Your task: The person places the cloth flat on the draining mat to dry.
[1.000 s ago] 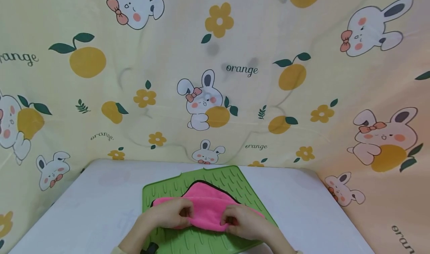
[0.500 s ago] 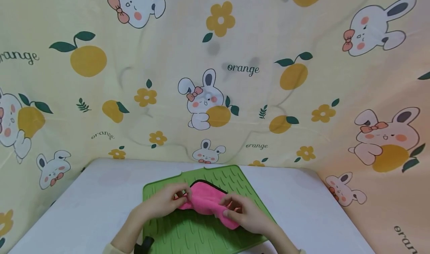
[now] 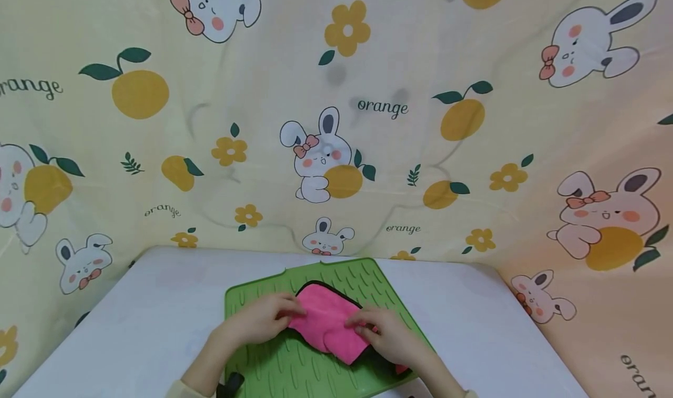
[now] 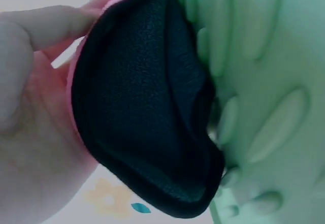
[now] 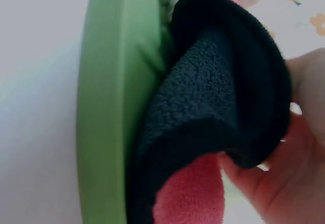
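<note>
A pink cloth (image 3: 328, 322) with black edging lies bunched over a green ridged mat (image 3: 294, 366). My left hand (image 3: 265, 316) pinches the cloth's left side between thumb and fingers. On the right side, my right hand (image 3: 389, 334) holds it by a fold. The left wrist view shows the dark underside of the cloth (image 4: 132, 92) hanging down toward the mat's ridges. In the right wrist view the cloth (image 5: 190, 193) curls over, dark side showing, with a pink part in front, close to the mat's raised edge (image 5: 104, 132).
The mat rests on a white table (image 3: 158, 304), which shows on both sides of it. A curtain (image 3: 263, 94) printed with rabbits and oranges stands behind the table and along its sides. A small black object (image 3: 231, 384) sits by the left forearm.
Both hands have moved up and apart from the cloth's near edge, the left one to its upper left. The cloth has been gathered and turned, and more of the mat shows in front.
</note>
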The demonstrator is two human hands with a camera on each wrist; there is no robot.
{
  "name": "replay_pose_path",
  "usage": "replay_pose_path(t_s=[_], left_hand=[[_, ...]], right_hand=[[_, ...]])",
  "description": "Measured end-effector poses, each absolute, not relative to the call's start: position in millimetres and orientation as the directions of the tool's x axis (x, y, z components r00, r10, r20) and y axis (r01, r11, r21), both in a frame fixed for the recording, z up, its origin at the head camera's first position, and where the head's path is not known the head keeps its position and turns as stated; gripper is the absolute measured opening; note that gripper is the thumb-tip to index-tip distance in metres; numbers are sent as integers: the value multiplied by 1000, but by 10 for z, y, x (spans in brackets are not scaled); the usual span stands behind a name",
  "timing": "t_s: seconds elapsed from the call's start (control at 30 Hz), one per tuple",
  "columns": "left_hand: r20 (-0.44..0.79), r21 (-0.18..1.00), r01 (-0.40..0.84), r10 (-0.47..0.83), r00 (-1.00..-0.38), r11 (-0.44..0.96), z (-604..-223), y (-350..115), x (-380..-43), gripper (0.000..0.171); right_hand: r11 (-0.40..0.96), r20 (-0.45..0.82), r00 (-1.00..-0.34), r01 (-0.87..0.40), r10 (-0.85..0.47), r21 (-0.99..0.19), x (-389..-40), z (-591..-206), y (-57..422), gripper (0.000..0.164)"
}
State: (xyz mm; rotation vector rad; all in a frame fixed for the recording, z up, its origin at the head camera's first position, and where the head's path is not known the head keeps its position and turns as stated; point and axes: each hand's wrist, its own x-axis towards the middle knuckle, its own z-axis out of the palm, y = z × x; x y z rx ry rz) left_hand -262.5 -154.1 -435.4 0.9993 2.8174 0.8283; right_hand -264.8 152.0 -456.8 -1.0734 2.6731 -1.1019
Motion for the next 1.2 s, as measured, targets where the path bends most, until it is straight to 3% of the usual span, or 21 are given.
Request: replay_pose_path(t_s=[0.23,0.47,0.7,0.8,1.0,1.2], left_hand=[[72,388,544,564,-823,744,-4441,-1510,-2609,31],[155,334,587,571,-806,738,-4421,-1485,-2589,35],[236,387,666,629,-741,638,-4351,-1411,-2553,24],[228,401,677,648,-727,618,-4341,-1387,-2537,25],[176,412,682,682,-710,604,-4378,-1368,-2548,28],[136,400,659,669,-731,638,-4436,-1411,-2575,32]], right_hand=[[565,102,-754,-567,-649,-600,-2630,-4581,1532,22],[593,207,-743,-643,-636,-485,-2560,-4512,1496,23],[495,322,-616,-779,-719,-385,-2431,-4360,1418,22],[465,270,-584,-792,-765,-395,-2398,-4340,1398,23],[491,109,-590,-748,-800,-446,-2404,-4413,1413,29],[484,87,-584,-739,-807,-467,-2446,-4477,1428,37]])
